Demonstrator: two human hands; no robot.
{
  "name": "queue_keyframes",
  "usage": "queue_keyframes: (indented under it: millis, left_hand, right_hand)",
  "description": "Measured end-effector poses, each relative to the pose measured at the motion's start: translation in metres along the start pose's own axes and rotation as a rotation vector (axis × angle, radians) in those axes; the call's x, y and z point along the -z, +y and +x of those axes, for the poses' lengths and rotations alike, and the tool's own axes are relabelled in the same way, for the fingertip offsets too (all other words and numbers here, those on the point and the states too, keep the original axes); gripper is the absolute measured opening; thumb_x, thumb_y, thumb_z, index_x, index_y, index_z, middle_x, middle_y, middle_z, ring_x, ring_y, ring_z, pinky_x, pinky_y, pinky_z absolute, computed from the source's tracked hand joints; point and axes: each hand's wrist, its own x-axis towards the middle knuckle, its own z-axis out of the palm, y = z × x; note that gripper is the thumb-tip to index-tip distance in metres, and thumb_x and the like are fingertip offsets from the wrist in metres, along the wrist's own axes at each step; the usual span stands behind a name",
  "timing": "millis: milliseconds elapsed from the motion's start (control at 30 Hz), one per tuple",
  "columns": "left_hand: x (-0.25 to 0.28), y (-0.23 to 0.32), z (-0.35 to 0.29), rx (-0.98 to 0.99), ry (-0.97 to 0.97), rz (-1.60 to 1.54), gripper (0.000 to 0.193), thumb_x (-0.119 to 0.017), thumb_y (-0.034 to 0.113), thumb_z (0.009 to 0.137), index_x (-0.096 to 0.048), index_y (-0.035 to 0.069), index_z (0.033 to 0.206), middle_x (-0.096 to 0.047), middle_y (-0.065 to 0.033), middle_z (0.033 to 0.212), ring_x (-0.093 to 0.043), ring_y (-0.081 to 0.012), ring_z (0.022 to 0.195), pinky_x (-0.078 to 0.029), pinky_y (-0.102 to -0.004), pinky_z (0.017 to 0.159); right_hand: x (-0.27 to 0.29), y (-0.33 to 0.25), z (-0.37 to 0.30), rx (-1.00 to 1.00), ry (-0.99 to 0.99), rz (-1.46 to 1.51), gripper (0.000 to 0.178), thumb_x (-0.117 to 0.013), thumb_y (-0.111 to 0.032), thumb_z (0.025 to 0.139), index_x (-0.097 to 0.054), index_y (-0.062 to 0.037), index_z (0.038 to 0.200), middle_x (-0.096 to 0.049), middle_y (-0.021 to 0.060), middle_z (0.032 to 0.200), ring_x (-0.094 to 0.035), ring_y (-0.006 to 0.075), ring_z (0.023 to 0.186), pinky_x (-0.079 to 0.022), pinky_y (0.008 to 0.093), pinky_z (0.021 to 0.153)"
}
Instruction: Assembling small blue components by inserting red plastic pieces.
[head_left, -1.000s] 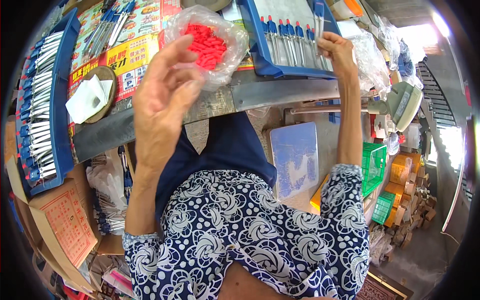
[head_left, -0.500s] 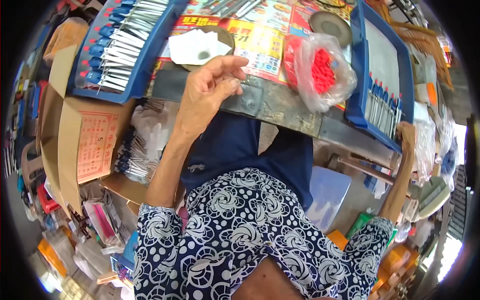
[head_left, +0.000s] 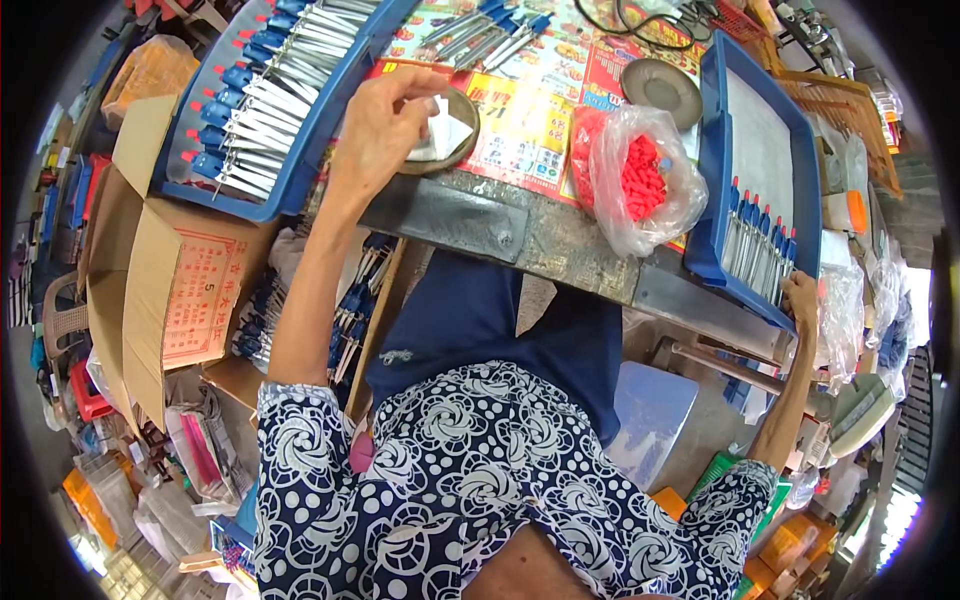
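Observation:
My left hand [head_left: 385, 125] hovers over a dark round dish [head_left: 462, 150] with white paper pieces [head_left: 445, 135] on it. Its fingers are partly bent and apart, with nothing visible in them. At the near right corner of the right-hand blue tray [head_left: 712, 160], my right hand [head_left: 800, 295] has its fingers closed at the lower end of the last slim metal tool [head_left: 788, 255] in a row. These tools have blue handles and red tips; my fingers partly hide the last one. Beside that tray lies a clear plastic bag [head_left: 680, 205] of small red pieces [head_left: 643, 180].
Another blue tray [head_left: 285, 190], at the left, holds many similar tools. Several more blue-handled tools [head_left: 490, 35] lie at the table's far side. A round grey dish [head_left: 662, 92] sits near the right tray. An open cardboard box [head_left: 195, 290] stands left below the table edge [head_left: 560, 245].
My left hand has moved left and away from me, from the table's front edge to over the paper pieces. My right hand stays at the tray corner. The whole view has shifted slightly.

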Motion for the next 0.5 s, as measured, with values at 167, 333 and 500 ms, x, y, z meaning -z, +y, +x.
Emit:
queue_keyframes:
  millis: [167, 333, 500]
  left_hand:
    - [-0.023, -0.019, 0.072, -0.243, 0.037, 0.337, 0.024, -0.048, 0.011, 0.072, -0.061, 0.001, 0.091, -0.062, -0.0174, 0.078, -0.06, -0.0261, 0.069, -0.046, -0.0343, 0.064]
    - [-0.052, -0.037, 0.122, -0.209, 0.05, 0.643, 0.021, -0.048, 0.011, 0.07, -0.061, 0.001, 0.083, -0.06, -0.0222, 0.084, -0.058, -0.0383, 0.081, -0.046, -0.0439, 0.069]
    - [-0.057, -0.055, 0.145, -0.232, 0.12, 0.853, 0.019, -0.051, 0.013, 0.071, -0.059, -0.002, 0.081, -0.059, -0.0246, 0.086, -0.058, -0.0414, 0.081, -0.046, -0.0485, 0.069]
  right_hand:
    - [-0.002, 0.015, 0.009, 0.148, 0.091, -0.16, 0.018, -0.054, -0.016, 0.077, -0.047, -0.0027, 0.066, -0.04, 0.0005, 0.05, -0.038, 0.0091, 0.036, -0.03, 0.0258, 0.034]
    - [-0.005, -0.007, -0.006, 0.133, 0.14, -0.511, 0.027, -0.053, -0.026, 0.077, -0.053, 0.0008, 0.072, -0.053, 0.0106, 0.06, -0.053, 0.0184, 0.048, -0.04, 0.0344, 0.045]
    - [-0.014, -0.039, -0.035, 0.108, 0.386, -0.536, 0.031, -0.048, -0.031, 0.079, -0.06, -0.0046, 0.09, -0.061, 0.0153, 0.086, -0.057, 0.0315, 0.086, -0.041, 0.0394, 0.076]
